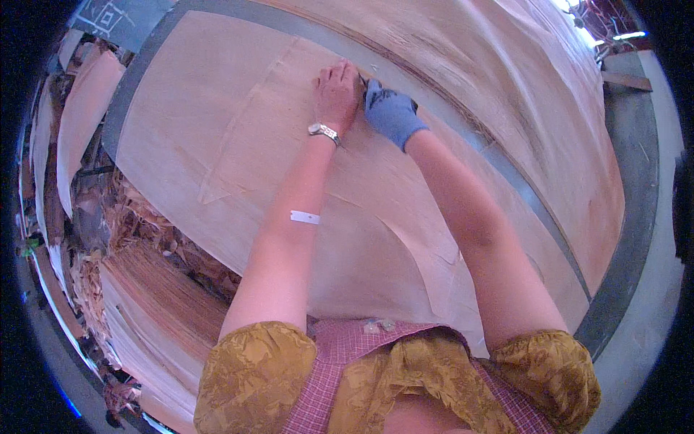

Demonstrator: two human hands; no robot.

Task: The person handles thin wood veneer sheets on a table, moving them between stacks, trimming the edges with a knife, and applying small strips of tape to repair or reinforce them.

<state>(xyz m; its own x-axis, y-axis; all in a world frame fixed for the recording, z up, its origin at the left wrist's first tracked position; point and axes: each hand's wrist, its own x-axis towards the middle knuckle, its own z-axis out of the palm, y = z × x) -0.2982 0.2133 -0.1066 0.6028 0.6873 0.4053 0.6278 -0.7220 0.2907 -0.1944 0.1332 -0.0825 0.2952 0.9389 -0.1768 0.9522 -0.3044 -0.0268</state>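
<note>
Both arms reach to the far edge of a pale wood veneer sheet (pixel 289 181) lying on a grey-edged table. My left hand (pixel 337 90), bare with a metal watch at the wrist, presses on the sheet, fingers laid along its surface. Right beside it, my right hand (pixel 392 112) wears a blue glove with dark patches. Its fingers are closed around a small dark thing at the fingertips, mostly hidden by the glove. A narrower overlapping piece of veneer (pixel 242 145) shows a straight seam under and left of my left arm.
Beyond a grey strip (pixel 463 108) lies a second stack of wavy veneer sheets (pixel 549 137). Torn veneer scraps (pixel 141 210) and a layered veneer pile (pixel 155 289) fill the left side. Grey floor (pixel 654 217) shows at the right, with tangled scraps at the upper right.
</note>
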